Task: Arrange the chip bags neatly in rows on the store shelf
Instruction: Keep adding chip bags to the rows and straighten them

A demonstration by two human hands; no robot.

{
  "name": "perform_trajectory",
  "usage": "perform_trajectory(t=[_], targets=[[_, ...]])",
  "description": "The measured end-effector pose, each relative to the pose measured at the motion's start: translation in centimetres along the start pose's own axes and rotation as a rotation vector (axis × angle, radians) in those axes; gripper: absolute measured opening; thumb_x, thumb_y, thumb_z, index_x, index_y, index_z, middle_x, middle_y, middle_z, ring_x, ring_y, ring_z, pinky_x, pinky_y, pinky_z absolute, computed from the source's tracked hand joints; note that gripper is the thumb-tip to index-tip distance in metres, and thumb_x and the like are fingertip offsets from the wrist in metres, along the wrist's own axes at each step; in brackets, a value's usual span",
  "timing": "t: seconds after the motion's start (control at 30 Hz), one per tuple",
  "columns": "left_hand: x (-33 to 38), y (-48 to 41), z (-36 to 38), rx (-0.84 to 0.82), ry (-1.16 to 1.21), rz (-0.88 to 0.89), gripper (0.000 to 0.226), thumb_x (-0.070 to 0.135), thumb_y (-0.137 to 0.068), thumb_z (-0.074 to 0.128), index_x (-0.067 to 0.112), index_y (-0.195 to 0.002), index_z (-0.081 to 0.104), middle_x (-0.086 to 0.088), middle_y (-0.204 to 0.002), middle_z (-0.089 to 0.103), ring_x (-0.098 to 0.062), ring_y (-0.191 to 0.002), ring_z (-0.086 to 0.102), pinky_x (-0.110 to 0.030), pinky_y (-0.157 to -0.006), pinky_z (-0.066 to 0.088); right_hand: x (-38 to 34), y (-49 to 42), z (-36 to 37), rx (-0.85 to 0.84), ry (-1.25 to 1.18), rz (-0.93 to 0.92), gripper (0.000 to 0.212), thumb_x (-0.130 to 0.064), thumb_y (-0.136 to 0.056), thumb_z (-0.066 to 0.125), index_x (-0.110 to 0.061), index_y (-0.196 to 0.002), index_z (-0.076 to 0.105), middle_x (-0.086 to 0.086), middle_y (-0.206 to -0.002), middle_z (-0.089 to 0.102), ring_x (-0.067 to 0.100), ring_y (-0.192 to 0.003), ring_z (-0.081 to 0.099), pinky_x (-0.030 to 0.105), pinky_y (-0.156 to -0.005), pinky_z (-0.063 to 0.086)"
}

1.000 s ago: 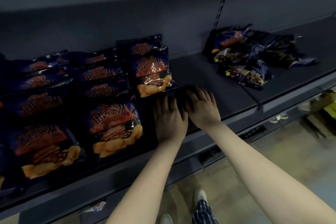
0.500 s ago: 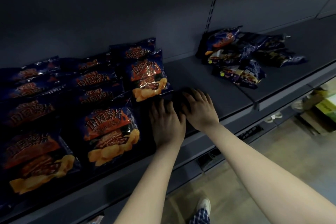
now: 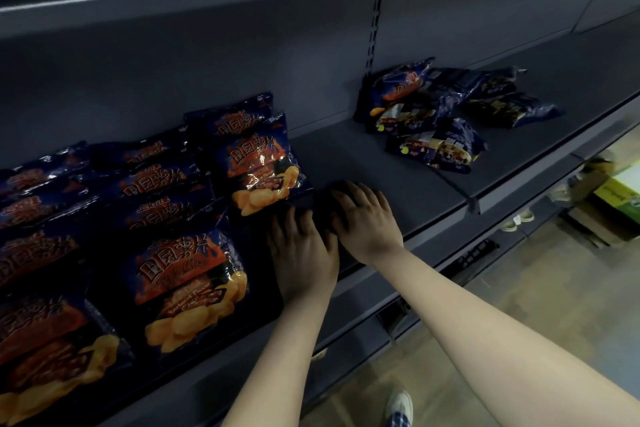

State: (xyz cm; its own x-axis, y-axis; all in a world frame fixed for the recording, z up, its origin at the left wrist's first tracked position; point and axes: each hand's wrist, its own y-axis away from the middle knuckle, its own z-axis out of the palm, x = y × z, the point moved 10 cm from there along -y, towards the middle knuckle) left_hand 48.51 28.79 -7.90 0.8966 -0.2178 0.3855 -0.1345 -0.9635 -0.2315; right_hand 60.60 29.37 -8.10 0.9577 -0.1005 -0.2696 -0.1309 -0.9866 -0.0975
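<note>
Head view: dark shelf point(image 3: 363, 156). Rows of bags point(image 3: 190, 274) are laid flat at its left; a loose pile point(image 3: 433, 118) is heaped well apart at right. The left hand point(image 3: 304, 253) and right hand point(image 3: 367, 218) are laid flat, fingers straight, nothing gripped, side by side, just beside the rows.

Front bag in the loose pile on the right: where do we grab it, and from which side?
Probably its near edge, coming from the open front of the shelf and slightly above. The front bag lies flat at the front of the pile with nothing on top. Bare shelf lies before it, leaving room to slip under that edge. The right hand is the closer one.
</note>
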Motion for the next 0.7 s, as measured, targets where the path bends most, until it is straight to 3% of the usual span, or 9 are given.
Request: perform_trajectory(t=[0.37,0.7], targets=[[-0.08,0.14,0.24,-0.057,-0.038,0.002,0.050,0.037,-0.088,0.050,0.015,-0.133,0.046,-0.010,-0.146,0.038,-0.034,-0.135,0.028,-0.047,-0.108,0.024,-0.10,0.11,-0.42,0.009,-0.028,0.005,0.051,-0.045,-0.097,0.028,-0.029,-0.146,0.029,-0.002,-0.155,0.023,0.020,-0.144,0.013,0.037,-0.116,0.001],[-0.26,-0.28,-0.03,0.049,-0.048,0.021,0.043,0.025,-0.080,0.063,0.008,-0.119,0.058,-0.017,-0.130,0.053,-0.040,-0.119,0.046,-0.052,-0.096,0.037,-0.34,0.09,-0.28,-0.040,-0.082,-0.014,0.053,-0.044,-0.097,0.028,-0.025,-0.146,0.028,0.003,-0.156,0.020,0.024,-0.145,0.009,0.041,-0.117,-0.002]])
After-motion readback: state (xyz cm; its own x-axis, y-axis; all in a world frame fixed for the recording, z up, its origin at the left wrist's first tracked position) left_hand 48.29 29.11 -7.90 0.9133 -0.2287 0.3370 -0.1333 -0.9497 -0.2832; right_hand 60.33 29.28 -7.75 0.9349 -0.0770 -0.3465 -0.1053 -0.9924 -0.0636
